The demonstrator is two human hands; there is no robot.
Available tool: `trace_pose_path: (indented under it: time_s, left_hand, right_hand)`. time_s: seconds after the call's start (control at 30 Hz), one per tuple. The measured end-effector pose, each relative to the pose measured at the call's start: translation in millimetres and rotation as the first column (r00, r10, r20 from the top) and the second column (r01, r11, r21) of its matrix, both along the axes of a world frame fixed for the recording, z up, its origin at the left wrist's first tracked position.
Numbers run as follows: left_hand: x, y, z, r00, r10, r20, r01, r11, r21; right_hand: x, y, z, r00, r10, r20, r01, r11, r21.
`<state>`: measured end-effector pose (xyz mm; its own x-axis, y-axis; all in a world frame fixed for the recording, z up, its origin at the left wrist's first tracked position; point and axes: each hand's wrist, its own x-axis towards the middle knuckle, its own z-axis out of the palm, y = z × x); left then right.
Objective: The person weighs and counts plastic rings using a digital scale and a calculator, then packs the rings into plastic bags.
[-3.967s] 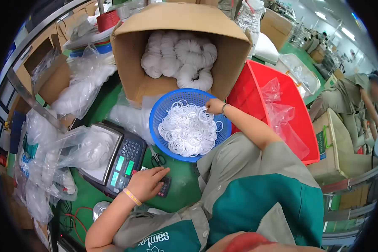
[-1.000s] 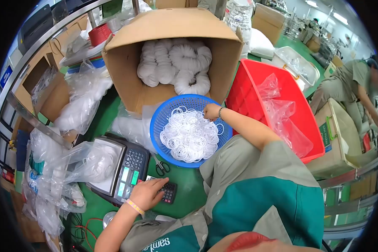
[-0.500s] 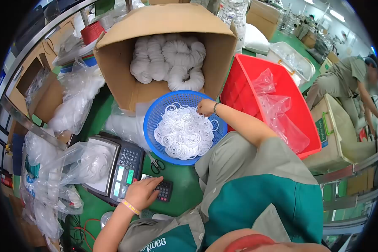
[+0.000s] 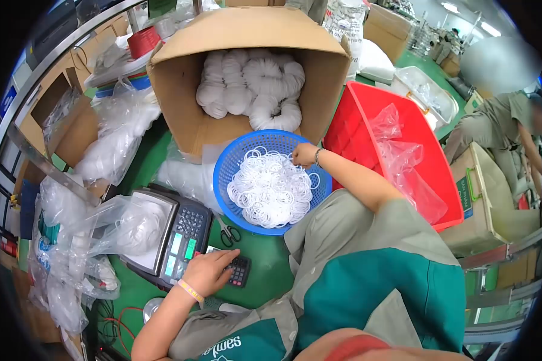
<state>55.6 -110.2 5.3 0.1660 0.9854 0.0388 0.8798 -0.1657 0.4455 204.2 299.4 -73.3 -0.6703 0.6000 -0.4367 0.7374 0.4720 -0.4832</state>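
A blue perforated basket (image 4: 224, 174) holds a heap of thin white rings (image 4: 268, 189). My right hand (image 4: 306, 154) is at the basket's right inner side, fingers curled together at the edge of the heap; what they pinch is too small to name. My left hand (image 4: 206, 274) rests by a black calculator (image 4: 239, 272), its fingers spread and partly over the keys. Beside it stands a scale (image 4: 190, 231) with a clear bag of white material (image 4: 140, 225) on its plate. Black scissors (image 4: 229, 234) lie between the scale and basket.
Behind the basket, a cardboard box (image 4: 247, 30) lies open with bundled white rings (image 4: 250, 87). A red crate (image 4: 427, 156) with clear plastic is at the right. Plastic bags (image 4: 63, 253) and a metal rail (image 4: 48, 159) are at the left. Another person sits at the far right.
The view has shifted slightly back and forth. My right hand stays at the heap's edge with small finger movements, and my left hand stays by the calculator.
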Motion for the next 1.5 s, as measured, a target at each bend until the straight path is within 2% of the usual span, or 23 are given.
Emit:
trace_pose_path:
  time_s: [0.13,0.33,0.43,0.53,0.7,0.77,0.83,0.9,0.93,1.03,1.2,1.27,1.3,1.4,1.5]
  left_hand:
    - [1.0,-1.0,0.3,1.0,-0.002,0.003,0.002,1.0,0.003]
    - [-0.5,0.3,-3.0,0.999,-0.009,0.036,0.008,0.999,0.031]
    - [-2.0,-0.1,-2.5,1.0,-0.016,0.021,0.016,1.0,-0.002]
    - [-1.1,-0.8,-0.6,1.0,-0.008,0.018,0.009,0.999,-0.031]
    - [-1.0,-1.9,-0.4,1.0,-0.013,0.025,0.015,0.999,-0.051]
    - [-0.7,-2.9,-1.5,1.0,0.001,-0.019,-0.002,1.0,-0.031]
    - [-0.6,-3.0,-2.0,1.0,-0.003,-0.014,0.002,1.0,-0.018]
    - [0.0,-3.6,-1.1,1.0,0.011,-0.012,-0.011,1.0,-0.02]
    - [0.4,-3.7,-0.7,1.0,0.012,-0.007,-0.012,1.0,-0.006]
    - [0.1,-3.5,-1.7,1.0,0.008,-0.008,-0.008,1.0,-0.003]
    - [-0.4,-3.0,-3.4,1.0,0.017,-0.008,-0.017,1.0,-0.014]
    - [-0.7,-2.1,-1.4,1.0,0.02,0.006,-0.02,0.999,-0.028]
    - [-0.2,-1.7,0.9,1.0,0.017,-0.009,-0.017,0.999,-0.03]
    - [-1.1,-2.8,1.0,1.0,0.011,0.0,-0.011,0.999,-0.03]
    - [-1.4,-2.7,1.5,1.0,0.01,-0.019,-0.011,1.0,-0.029]
  right_hand:
    - [0.3,2.0,-5.4,0.998,-0.05,-0.026,0.048,0.995,-0.088]
    - [-0.5,4.5,-8.2,0.998,-0.059,-0.026,0.056,0.994,-0.094]
    - [0.1,9.0,-16.3,0.999,-0.017,-0.045,0.015,0.998,-0.057]
    - [0.6,9.1,-11.2,0.998,0.055,0.027,-0.055,0.998,-0.009]
    - [2.0,3.4,-7.2,1.0,-0.023,-0.01,0.023,1.0,-0.015]
    - [1.1,2.1,-1.5,0.998,0.043,0.039,-0.044,0.999,0.024]
    - [1.1,-2.1,3.0,0.999,0.015,0.044,-0.017,0.999,0.044]
    - [2.4,-3.5,5.0,0.998,-0.019,-0.054,0.022,0.998,0.065]
    - [1.0,-3.4,6.7,1.0,0.0,0.006,0.0,0.998,0.07]
    - [3.2,-1.9,3.9,0.998,-0.026,-0.06,0.027,0.999,0.029]
    - [6.0,-2.5,7.7,0.997,-0.024,-0.074,0.026,0.999,0.031]
    - [6.9,-1.7,10.5,0.997,0.046,-0.069,-0.041,0.996,0.083]
    - [6.8,0.4,4.8,0.995,-0.01,-0.097,0.013,0.999,0.033]
    - [6.9,1.4,6.0,0.999,0.004,-0.048,-0.003,1.0,0.013]
    - [5.6,-2.0,9.2,0.997,-0.054,-0.062,0.056,0.998,0.032]
